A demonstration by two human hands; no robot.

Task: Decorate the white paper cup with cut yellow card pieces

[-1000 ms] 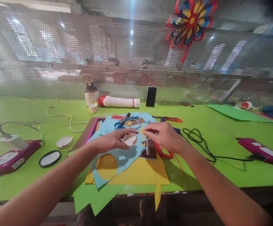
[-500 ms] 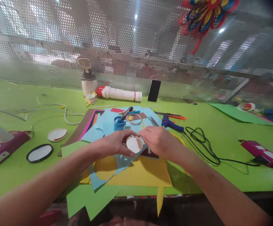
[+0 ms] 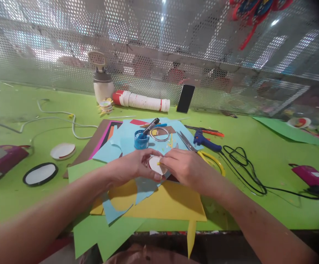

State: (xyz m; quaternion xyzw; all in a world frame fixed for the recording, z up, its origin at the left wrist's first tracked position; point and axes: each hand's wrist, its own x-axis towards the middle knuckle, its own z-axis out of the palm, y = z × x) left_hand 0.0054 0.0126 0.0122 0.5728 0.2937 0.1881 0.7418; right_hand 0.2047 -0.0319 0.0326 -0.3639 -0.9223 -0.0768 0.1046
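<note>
My left hand (image 3: pixel 137 167) curls its thumb and fingers around the edge of a small round white paper cup piece (image 3: pixel 154 165), whose flat face is turned up toward me. Pinched in the fingertips of my right hand (image 3: pixel 184 167) is a small yellow paper piece (image 3: pixel 159 163), against the white face. Its far end is hidden by the fingers. Beyond both hands stands a blue paint jar (image 3: pixel 141 141) with a black marker (image 3: pixel 151 127) leaning across its top. Yellow-handled scissors (image 3: pixel 188 141) lie just past my right hand, blades pointing away.
Yellow (image 3: pixel 167 201), light blue and green paper sheets lie beneath my hands. A blue glue gun (image 3: pixel 206 141) with a black cord sits at right. Stacked paper cups (image 3: pixel 143 101), a white bottle (image 3: pixel 103 88) and a phone (image 3: pixel 186 98) stand behind. White discs (image 3: pixel 62 151) lie left.
A yellow piece now shows in my right fingertips on the white face. My right hand has come closer to the cup piece, and the scissors are more visible. The view has shifted slightly.
</note>
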